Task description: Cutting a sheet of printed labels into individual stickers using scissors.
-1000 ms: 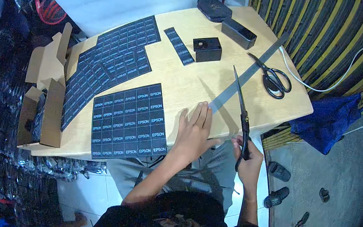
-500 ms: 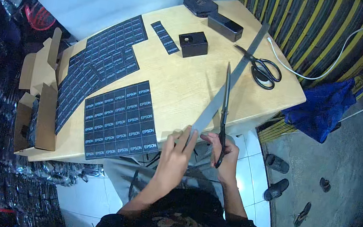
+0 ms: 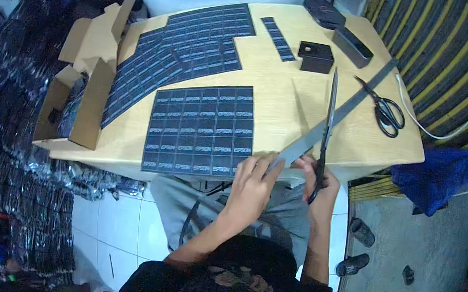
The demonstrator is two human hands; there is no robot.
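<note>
My left hand [image 3: 252, 187] has its fingers curled round the near end of a long, flat grey strip [image 3: 346, 112] at the table's front edge. The strip slants away to the far right; I cannot tell its material. My right hand [image 3: 323, 190] grips black-handled scissors [image 3: 329, 122], their long blades pointing away from me and looking closed, just over the strip. Its fingertips come close to the strip's near end. A sheet of dark printed labels [image 3: 202, 131] lies left of my hands. Another pair of black scissors [image 3: 387, 115] lies at the right, its tips by the strip.
More label sheets [image 3: 200, 34] overlap at the back left, beside a narrow label strip [image 3: 278, 39]. An open cardboard box [image 3: 91, 105] stands at the left edge. Black boxes [image 3: 317, 59] sit at the back. A white cable [image 3: 417, 119] and blue cloth [image 3: 432, 175] are at right.
The whole view has shifted, so the table appears farther right and higher. My left fingers are now more bent over the strip's end; the right hand still holds the scissors.
</note>
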